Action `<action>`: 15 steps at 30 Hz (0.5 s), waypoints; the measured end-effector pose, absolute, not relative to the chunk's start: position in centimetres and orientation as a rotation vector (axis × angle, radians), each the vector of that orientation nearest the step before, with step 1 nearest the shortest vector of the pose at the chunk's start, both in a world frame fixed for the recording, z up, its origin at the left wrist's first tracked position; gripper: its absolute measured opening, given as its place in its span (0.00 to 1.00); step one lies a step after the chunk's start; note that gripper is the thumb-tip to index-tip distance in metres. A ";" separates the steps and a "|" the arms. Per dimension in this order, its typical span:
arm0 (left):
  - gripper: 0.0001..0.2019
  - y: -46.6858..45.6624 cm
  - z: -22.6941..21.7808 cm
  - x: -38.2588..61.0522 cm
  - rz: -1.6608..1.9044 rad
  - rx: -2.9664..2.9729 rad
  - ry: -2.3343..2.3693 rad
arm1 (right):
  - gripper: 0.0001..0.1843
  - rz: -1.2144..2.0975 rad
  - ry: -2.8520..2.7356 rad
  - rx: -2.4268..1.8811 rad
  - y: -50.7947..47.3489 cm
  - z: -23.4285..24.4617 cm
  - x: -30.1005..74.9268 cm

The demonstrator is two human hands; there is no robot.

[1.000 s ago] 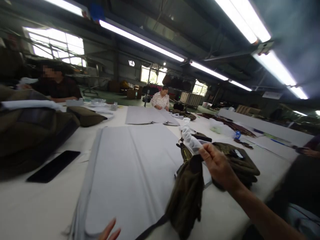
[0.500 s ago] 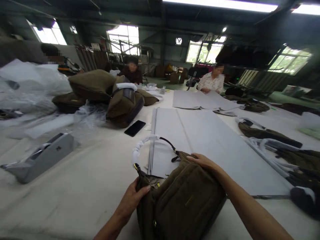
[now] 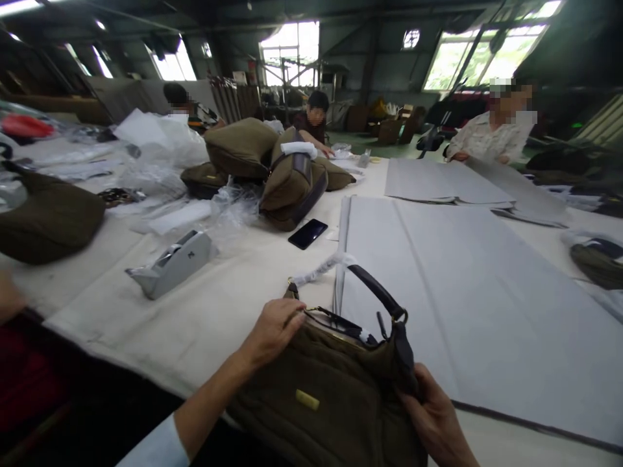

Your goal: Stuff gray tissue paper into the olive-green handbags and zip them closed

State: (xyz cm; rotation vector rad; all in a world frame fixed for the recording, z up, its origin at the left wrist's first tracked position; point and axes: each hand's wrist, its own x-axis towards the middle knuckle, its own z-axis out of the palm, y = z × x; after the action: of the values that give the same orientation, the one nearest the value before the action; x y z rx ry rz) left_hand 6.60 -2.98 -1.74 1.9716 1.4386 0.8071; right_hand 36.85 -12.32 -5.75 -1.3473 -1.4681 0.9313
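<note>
An olive-brown handbag [image 3: 331,395] stands at the near table edge, its dark handle [image 3: 374,292] arching up, partly wrapped in white tissue. My left hand [image 3: 272,327] grips the bag's top left corner, fingers curled over the rim. My right hand [image 3: 431,418] clasps the bag's right side near the handle's base, fingers closed on the fabric. A small gold tag shows on the bag's front.
Large grey paper sheets [image 3: 457,285] lie to the right. A black phone [image 3: 307,233], a grey tape dispenser [image 3: 170,263] and several stuffed olive bags [image 3: 287,178] with plastic wrap are left and ahead. Other people work at the table's far side.
The view swung left and down. The bag has turned upright toward me; my right hand moved from its top to its right side, and my left hand stayed on the top corner.
</note>
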 end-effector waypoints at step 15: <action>0.25 -7.8 0.5 6.0 1.177 2.699 0.802 | 0.25 1.327 -1.526 -1.390 -11.1 -4.3 35.1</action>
State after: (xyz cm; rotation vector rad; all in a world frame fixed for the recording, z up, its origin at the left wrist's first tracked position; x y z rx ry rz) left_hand 6.02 -7.82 0.53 2.6990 0.8022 1.1775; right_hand 35.14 -11.10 -4.26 -1.3898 -1.5263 1.3274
